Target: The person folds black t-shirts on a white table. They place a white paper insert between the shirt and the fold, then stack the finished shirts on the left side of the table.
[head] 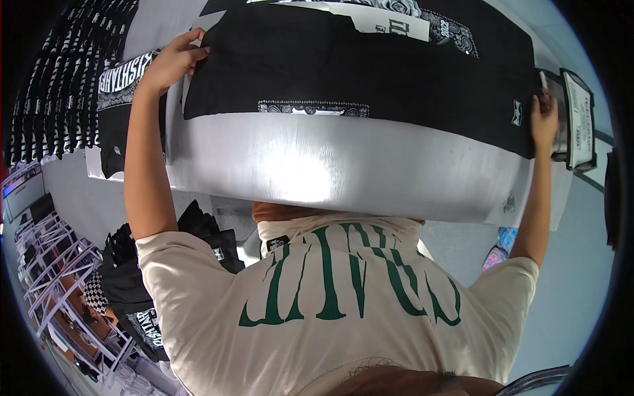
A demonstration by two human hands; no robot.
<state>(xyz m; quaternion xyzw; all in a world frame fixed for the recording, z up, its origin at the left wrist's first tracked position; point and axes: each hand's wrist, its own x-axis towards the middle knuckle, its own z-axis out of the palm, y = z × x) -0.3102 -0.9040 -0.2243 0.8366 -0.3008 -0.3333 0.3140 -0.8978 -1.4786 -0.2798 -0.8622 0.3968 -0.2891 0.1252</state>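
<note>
A black T-shirt [356,74] lies stretched sideways across a metal-topped table [223,148]. A strip of paisley print shows at its near edge, and a small label [516,113] bearing writing is near its right end. At the left end, my left hand [176,59] grips the shirt's edge between thumb and fingers. A pale sheet or board peeks out along that edge. My right hand [545,119] has its fingers curled on the shirt's right edge; part of that grip is hidden. More white and paisley print [396,22] shows at the far side.
Folded black garments in several stacked rows [59,84] stand at the left. Beside my left forearm lies another printed black shirt [119,89]. A black-edged holder with a printed sheet [579,119] sits past the right end. Black clothes [124,277] and a metal rack [64,282] are lower left.
</note>
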